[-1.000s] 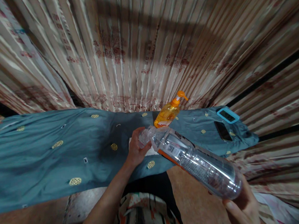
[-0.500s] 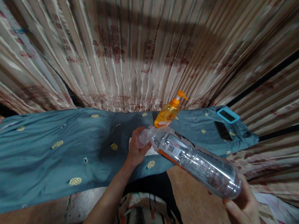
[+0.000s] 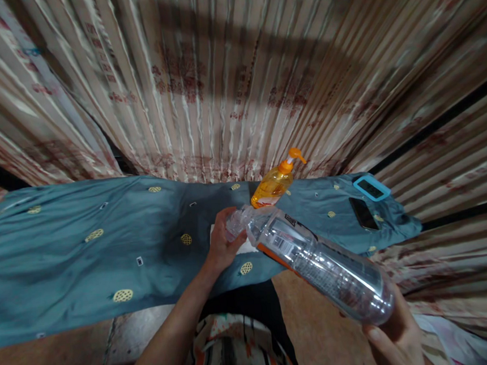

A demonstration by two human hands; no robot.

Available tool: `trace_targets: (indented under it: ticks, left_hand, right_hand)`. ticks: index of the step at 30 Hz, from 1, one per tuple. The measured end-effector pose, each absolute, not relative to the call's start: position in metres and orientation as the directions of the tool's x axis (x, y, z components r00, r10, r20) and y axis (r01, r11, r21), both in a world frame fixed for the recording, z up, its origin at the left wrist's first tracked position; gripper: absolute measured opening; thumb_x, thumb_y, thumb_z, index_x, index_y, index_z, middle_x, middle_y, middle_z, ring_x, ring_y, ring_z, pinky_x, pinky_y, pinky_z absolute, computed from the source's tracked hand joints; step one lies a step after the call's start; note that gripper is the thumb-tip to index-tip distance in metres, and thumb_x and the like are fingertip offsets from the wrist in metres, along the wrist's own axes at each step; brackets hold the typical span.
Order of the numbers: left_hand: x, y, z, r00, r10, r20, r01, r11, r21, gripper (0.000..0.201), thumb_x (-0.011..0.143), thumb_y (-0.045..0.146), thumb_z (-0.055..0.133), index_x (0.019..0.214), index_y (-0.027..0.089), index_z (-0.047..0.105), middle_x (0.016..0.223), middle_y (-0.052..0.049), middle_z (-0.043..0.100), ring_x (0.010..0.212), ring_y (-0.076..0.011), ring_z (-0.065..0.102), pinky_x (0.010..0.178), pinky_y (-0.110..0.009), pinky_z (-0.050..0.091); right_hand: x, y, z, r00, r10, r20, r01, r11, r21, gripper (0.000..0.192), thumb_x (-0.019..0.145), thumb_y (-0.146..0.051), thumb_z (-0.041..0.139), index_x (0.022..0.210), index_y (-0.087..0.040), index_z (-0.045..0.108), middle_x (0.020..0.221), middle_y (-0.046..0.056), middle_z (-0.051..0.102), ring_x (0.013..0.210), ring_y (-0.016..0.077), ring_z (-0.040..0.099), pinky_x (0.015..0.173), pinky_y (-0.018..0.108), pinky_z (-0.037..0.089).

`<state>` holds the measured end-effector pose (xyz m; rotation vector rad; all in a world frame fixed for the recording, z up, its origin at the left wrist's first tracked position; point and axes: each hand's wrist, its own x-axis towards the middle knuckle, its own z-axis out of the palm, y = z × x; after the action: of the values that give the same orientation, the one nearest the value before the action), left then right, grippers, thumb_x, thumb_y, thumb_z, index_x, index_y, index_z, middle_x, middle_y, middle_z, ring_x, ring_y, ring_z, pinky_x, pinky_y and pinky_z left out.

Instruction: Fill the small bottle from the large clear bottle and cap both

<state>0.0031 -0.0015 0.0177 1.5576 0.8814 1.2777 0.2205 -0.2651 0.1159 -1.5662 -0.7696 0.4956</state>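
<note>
A large clear plastic bottle [image 3: 328,271] with a printed, orange-edged label slants across my front, its base low on the right and its neck end up on the left. My right hand [image 3: 396,337] is closed round the base. Around the neck end curls my left hand [image 3: 223,244], thumb and fingers on clear plastic; the exact shape of the mouth there is hard to make out. No liquid is visible inside. Beneath the left hand lies a white sheet [image 3: 245,246], partly covered. Just behind the neck stands an orange pump bottle [image 3: 272,187] of yellow-orange liquid.
A teal cloth with pineapple prints [image 3: 72,265] covers the narrow table. At its right end lie a dark phone [image 3: 363,213] and a blue-framed device [image 3: 371,188]. Patterned curtains [image 3: 217,82] hang close behind and to the right, where dark bars [image 3: 447,123] cross.
</note>
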Motion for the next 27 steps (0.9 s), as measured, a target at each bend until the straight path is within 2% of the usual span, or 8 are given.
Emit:
trace_targets:
  ticks: [7, 12, 18, 27]
  left_hand:
    - [0.003, -0.002, 0.018, 0.210, 0.913, 0.349, -0.016, -0.354, 0.935, 0.066, 0.087, 0.059, 0.080, 0.139, 0.024, 0.059, 0.136, -0.014, 0.069, 0.126, -0.0342, 0.068, 0.113, -0.052, 0.054]
    - [0.004, -0.002, 0.017, 0.198, 0.920, 0.337, -0.020, -0.340, 0.940, 0.067, 0.086, 0.061, 0.082, 0.138, 0.025, 0.060, 0.136, -0.013, 0.069, 0.126, -0.0336, 0.069, 0.114, -0.052, 0.054]
    - [0.004, -0.001, 0.017, 0.197, 0.920, 0.340, -0.020, -0.343, 0.939, 0.066, 0.086, 0.058, 0.082, 0.138, 0.025, 0.060, 0.137, -0.013, 0.069, 0.127, -0.0340, 0.068, 0.114, -0.053, 0.054]
    - [0.004, -0.002, 0.017, 0.204, 0.920, 0.333, -0.029, -0.335, 0.942, 0.069, 0.086, 0.062, 0.082, 0.139, 0.024, 0.060, 0.136, -0.014, 0.070, 0.127, -0.0348, 0.068, 0.114, -0.053, 0.053]
  right_hand:
    - [0.219, -0.264, 0.116, 0.702, 0.704, 0.108, 0.168, -0.017, -0.986, 0.086, 0.083, -0.061, 0.089, 0.154, -0.026, 0.056, 0.165, 0.017, 0.058, 0.157, 0.0459, 0.048, 0.112, 0.056, 0.053]
    - [0.221, -0.264, 0.116, 0.713, 0.692, 0.118, 0.193, -0.032, -0.981, 0.085, 0.079, -0.062, 0.091, 0.151, -0.027, 0.060, 0.159, 0.017, 0.063, 0.151, 0.0448, 0.054, 0.111, 0.053, 0.052]
    - [0.214, -0.261, 0.121, 0.721, 0.687, 0.091, 0.144, -0.020, -0.989, 0.088, 0.079, -0.063, 0.090, 0.153, -0.027, 0.058, 0.165, 0.018, 0.058, 0.157, 0.0492, 0.046, 0.112, 0.061, 0.053]
    - [0.213, -0.260, 0.124, 0.741, 0.669, 0.054, 0.103, -0.034, -0.994, 0.095, 0.072, -0.061, 0.096, 0.152, -0.027, 0.057, 0.165, 0.020, 0.056, 0.158, 0.0535, 0.043, 0.115, 0.068, 0.050]
